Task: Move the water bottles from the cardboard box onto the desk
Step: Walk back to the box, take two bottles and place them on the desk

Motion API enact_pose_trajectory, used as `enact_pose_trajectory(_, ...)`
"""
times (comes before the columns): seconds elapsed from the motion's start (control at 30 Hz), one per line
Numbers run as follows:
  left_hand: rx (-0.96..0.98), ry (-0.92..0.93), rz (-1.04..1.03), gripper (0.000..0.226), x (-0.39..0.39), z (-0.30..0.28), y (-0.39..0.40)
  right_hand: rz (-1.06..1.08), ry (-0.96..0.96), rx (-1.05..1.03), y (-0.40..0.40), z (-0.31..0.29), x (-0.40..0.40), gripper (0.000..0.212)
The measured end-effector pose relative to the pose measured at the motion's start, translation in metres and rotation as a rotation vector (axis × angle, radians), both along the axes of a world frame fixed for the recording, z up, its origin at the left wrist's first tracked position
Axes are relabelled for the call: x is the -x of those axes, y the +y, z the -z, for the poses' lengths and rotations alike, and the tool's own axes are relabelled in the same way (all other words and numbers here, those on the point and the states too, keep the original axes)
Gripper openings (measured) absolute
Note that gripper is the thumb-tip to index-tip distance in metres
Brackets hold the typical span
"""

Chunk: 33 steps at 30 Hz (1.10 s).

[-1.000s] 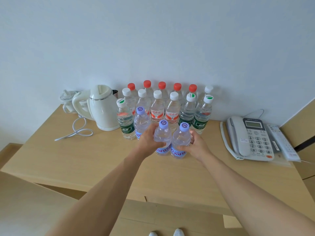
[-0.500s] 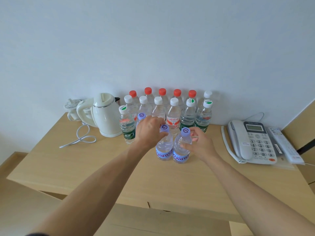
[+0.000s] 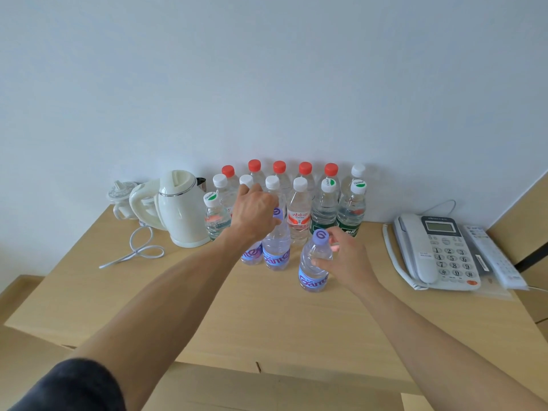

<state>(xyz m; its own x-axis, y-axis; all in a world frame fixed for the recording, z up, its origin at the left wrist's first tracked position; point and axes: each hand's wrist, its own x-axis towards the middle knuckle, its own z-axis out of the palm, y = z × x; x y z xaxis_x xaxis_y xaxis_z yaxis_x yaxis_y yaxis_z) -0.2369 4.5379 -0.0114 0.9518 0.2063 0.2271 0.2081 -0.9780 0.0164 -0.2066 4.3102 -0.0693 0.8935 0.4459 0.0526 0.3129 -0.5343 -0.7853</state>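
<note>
The desk (image 3: 267,321) is wide and made of light wood. A big group of water bottles (image 3: 299,215) is set upright at the far side, close to the wall. The cardboard box is not seen here. A white kettle (image 3: 181,209) is stood at the left, and a phone (image 3: 436,250) is laid at the right.

Three purple-cap bottles are stood nearer than the rest. Each looks full, so some weight can be expected. The plastic is thin and smooth, so it may bend a little when squeezed and could slip. A bottle is best held round the neck or round the middle, and kept upright so it is not knocked into the others.

The near bottle (image 3: 315,262) is held by the right hand (image 3: 344,259). The fingers are curled round its neck, just under the cap.

The left hand (image 3: 255,216) is placed over the tops of the two bottles (image 3: 277,250) to the left. Its fingers are bent downward over them, but whether a bottle is really gripped cannot be told.
</note>
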Motion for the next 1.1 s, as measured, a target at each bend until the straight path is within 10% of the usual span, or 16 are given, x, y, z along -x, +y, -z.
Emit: enact_pose_trajectory(1.1,-0.005,0.096,0.031,0.035,-0.013,-0.003,0.011,0.078,-0.126,-0.061,0.049,-0.002,-0.028,0.041)
